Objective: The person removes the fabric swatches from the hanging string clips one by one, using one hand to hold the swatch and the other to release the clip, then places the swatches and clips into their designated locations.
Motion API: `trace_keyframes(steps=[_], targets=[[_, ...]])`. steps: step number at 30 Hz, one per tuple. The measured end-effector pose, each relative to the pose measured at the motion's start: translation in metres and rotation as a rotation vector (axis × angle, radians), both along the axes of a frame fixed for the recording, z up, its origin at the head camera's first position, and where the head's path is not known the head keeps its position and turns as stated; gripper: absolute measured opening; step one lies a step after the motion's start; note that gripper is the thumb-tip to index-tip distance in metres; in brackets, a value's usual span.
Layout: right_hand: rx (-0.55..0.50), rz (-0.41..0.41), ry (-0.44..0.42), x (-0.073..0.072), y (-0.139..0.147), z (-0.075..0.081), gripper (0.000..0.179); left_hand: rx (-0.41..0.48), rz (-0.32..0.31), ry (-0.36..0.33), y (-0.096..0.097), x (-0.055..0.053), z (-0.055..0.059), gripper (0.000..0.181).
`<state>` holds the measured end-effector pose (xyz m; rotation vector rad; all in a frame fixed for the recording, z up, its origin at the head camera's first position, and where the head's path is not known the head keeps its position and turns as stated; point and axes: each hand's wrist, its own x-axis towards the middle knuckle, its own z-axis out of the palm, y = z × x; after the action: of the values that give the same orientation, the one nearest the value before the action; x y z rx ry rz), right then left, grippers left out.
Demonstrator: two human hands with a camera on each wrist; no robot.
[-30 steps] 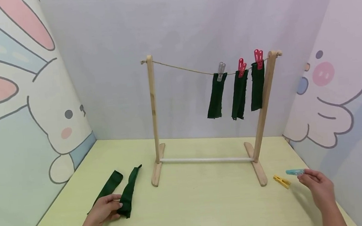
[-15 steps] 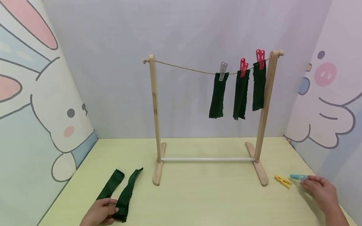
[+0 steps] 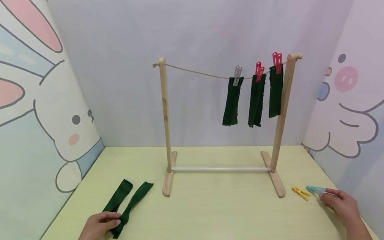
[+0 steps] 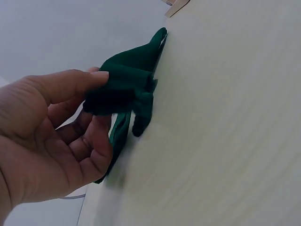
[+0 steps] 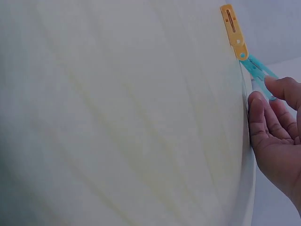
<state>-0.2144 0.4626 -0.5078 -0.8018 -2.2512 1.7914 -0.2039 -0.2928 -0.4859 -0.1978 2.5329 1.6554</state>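
Observation:
My left hand pinches one end of a dark green cloth strip at the left of the table; in the left wrist view the pinched cloth folds over between thumb and fingers. A second green strip lies just beside it, partly behind the hand. At the right, my right hand pinches a light blue clothespin by one end, low over the table. A yellow clothespin lies right beside the blue one's tip.
A wooden drying rack with a string line stands at the back. Three green strips hang toward its right end, under a grey clothespin and two red clothespins. Cartoon-printed walls border the table.
My left hand has moved left and toward me, pulling the strip's near end toward the second strip. The right hand with the blue clothespin has lowered slightly.

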Motion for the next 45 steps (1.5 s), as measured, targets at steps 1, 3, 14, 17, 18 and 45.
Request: trace_keyframes(steps=[1, 3, 14, 17, 18, 45], targets=[[0.003, 0.005, -0.007, -0.001, 0.000, 0.001, 0.026, 0.006, -0.032, -0.011, 0.001, 0.000, -0.001, 0.027], [0.006, 0.017, -0.024, -0.003, 0.002, 0.003, 0.034, 0.036, -0.102, -0.030, 0.003, 0.000, -0.002, 0.029], [0.115, 0.083, -0.098, 0.002, 0.002, 0.008, 0.067, 0.204, -0.244, -0.103, 0.010, 0.002, -0.001, 0.035], [0.083, 0.069, -0.093, 0.004, 0.003, 0.008, 0.071, 0.255, -0.259, -0.101, 0.015, 0.001, 0.004, 0.039], [0.071, 0.055, -0.095, 0.005, 0.004, 0.008, 0.069, 0.272, -0.269, -0.099, 0.018, 0.001, 0.006, 0.040], [-0.309, 0.189, 0.363, 0.011, -0.034, 0.044, 0.019, 0.301, -0.248, 0.082, 0.084, -0.032, 0.031, 0.046]])
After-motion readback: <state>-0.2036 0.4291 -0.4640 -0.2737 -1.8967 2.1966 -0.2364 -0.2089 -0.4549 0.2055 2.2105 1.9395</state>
